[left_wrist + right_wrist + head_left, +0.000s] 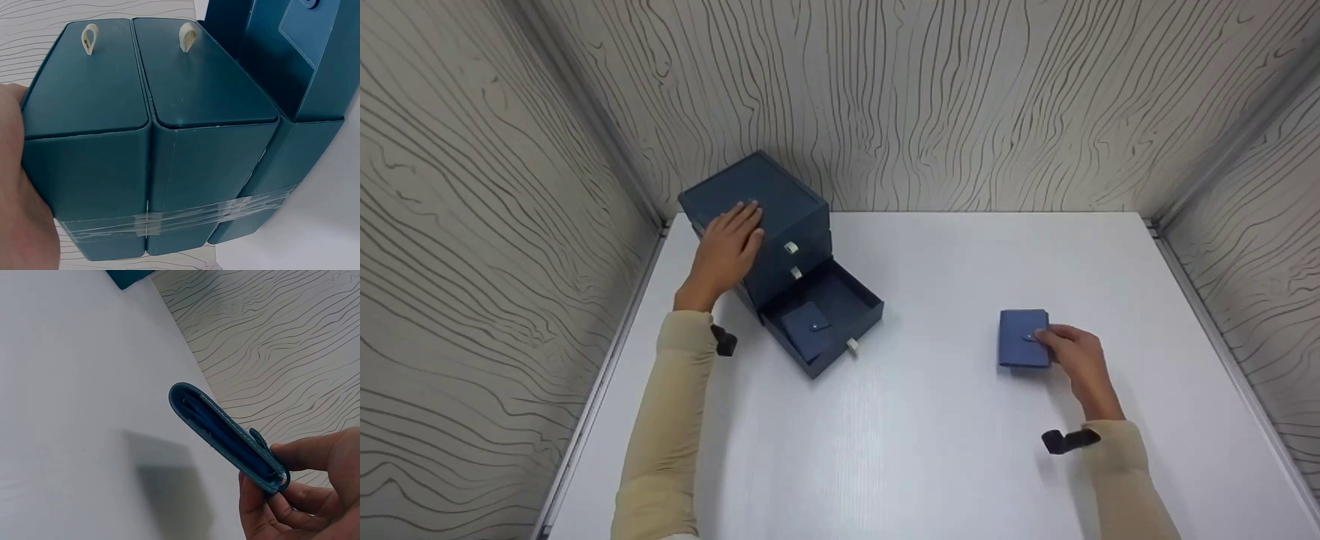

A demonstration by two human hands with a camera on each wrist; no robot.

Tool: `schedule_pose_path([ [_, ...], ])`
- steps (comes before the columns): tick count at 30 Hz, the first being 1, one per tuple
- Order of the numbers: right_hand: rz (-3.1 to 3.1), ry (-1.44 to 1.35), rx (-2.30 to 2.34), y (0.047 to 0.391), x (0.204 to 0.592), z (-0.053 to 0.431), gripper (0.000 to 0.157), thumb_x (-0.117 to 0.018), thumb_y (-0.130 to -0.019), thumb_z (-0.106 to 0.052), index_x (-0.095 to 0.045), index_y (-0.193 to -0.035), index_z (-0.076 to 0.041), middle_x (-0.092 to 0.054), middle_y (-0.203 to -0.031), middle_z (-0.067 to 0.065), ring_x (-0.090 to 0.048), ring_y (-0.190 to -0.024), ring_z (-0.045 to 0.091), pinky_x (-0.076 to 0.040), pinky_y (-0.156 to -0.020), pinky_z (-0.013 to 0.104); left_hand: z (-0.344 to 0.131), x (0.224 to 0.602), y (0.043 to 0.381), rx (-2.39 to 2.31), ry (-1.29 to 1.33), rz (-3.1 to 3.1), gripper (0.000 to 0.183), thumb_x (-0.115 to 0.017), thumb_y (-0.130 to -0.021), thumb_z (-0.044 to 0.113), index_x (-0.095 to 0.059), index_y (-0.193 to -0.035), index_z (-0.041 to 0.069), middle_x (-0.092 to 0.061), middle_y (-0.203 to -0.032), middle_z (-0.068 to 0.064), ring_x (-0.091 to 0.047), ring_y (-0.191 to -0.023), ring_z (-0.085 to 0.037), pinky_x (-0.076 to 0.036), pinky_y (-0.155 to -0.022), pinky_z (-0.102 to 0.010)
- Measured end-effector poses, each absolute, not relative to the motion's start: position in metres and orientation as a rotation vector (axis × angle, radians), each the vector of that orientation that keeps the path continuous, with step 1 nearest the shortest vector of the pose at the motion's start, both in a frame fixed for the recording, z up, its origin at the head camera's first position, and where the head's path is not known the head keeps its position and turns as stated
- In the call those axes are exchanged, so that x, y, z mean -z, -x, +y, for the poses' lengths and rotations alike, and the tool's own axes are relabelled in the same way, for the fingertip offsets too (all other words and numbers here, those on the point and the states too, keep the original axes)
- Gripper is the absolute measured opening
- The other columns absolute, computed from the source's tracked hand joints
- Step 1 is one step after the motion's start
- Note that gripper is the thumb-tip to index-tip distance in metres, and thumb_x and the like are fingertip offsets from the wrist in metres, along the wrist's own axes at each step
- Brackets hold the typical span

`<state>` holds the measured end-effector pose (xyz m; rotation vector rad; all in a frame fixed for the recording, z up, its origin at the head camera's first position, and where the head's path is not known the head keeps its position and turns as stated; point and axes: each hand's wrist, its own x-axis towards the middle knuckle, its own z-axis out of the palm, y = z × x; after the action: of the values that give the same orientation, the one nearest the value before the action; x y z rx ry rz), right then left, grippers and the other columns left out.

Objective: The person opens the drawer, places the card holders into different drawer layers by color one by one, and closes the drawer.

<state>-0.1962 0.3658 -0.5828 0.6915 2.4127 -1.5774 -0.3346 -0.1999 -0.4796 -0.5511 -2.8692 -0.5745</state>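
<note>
On the right of the head view, my right hand (1076, 356) pinches a blue snap wallet (1020, 341) by its clasp edge. Thumb on top and fingers beneath, it holds the wallet over the table, whose surface shows the wallet's shadow in the right wrist view. My left hand (727, 247) rests with straight fingers on top of a dark blue drawer box (765, 187). The lowest drawer (840, 289) is pulled out, and a second dark blue snap wallet (808, 330) lies inside it. The two drawers above are closed, each with a pale loop tab.
The white table (922, 435) meets wood-patterned panels (922, 105) at the back and both sides. Clear tape (180, 222) wraps the side of the drawer box. The open drawer's pale pull tab (853, 346) points toward the table's middle.
</note>
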Motion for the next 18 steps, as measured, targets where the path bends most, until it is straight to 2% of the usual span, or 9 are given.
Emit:
schedule_pose_path([
  [5, 2.428, -0.685, 1.578, 0.198, 0.579, 0.363, 0.068, -0.054, -0.110, -0.039, -0.042, -0.159, 0.008, -0.048, -0.160, 0.029, -0.054, -0.141, 0.034, -0.050, -0.102, 0.025, -0.199, 0.479, 0.335, 0.580, 0.553, -2.866, 0.056, -0.035, -0.118, 0.038, -0.039, -0.166, 0.010, -0.035, -0.174, -0.007, -0.026, -0.165, -0.029, -0.018, -0.136, -0.054],
  [11, 2.432, -0.673, 1.587, 0.200, 0.575, 0.360, 0.069, -0.054, -0.111, -0.039, -0.041, -0.160, 0.007, -0.047, -0.160, 0.030, -0.053, -0.144, 0.038, -0.047, -0.118, 0.043, -0.199, 0.479, 0.335, 0.586, 0.548, -2.868, 0.056, -0.035, -0.118, 0.038, -0.039, -0.166, 0.010, -0.035, -0.174, -0.007, -0.026, -0.165, -0.029, -0.018, -0.136, -0.054],
  [18, 2.473, -0.636, 1.572, 0.200, 0.570, 0.357, 0.070, -0.055, -0.110, -0.041, -0.042, -0.159, 0.007, -0.049, -0.158, 0.030, -0.055, -0.142, 0.039, -0.049, -0.115, 0.041, -0.200, 0.479, 0.335, 0.589, 0.552, -2.874, 0.057, -0.033, -0.118, 0.040, -0.038, -0.166, 0.011, -0.033, -0.175, -0.006, -0.025, -0.165, -0.028, -0.017, -0.136, -0.053],
])
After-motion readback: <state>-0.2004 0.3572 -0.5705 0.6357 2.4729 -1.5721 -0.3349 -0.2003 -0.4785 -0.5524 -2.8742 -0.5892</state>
